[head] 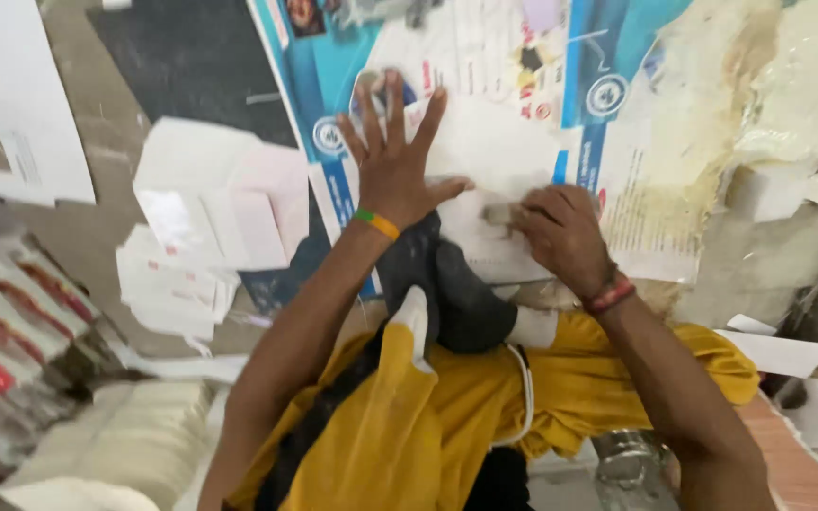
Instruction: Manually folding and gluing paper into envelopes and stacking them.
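**Two hands on a white sheet over a printed blue board**

The left hand (pixel 395 161) lies flat and fully spread, fingers fanned toward the far side, palm pressing down on a white sheet (pixel 485 156) and gripping nothing. A green-and-yellow band sits at its wrist. The right hand (pixel 560 232) is just to the right and nearer, curled, its fingertips pinched on a small grey piece (pixel 496 214) at the sheet's near edge; the picture is blurred there, so it may be a scraper or a bit of tape, and I cannot tell which.

The sheet lies on a large blue and white printed board (pixel 333 85), whose long axis runs from near left to far right. The sheet's near edge sits between the two hands, touching both, so the right hand is the closer one to that edge while the left holds the middle.

To the left, a loose pile of white paper pieces (pixel 210 218) lies near the board, well apart from the hands. To the right, a stained, peeling surface (pixel 769 104) borders the board. Near the body, yellow cloth (pixel 447 416) and a dark bundle (pixel 456 284) crowd the near edge, leaving open room mostly on the far side.
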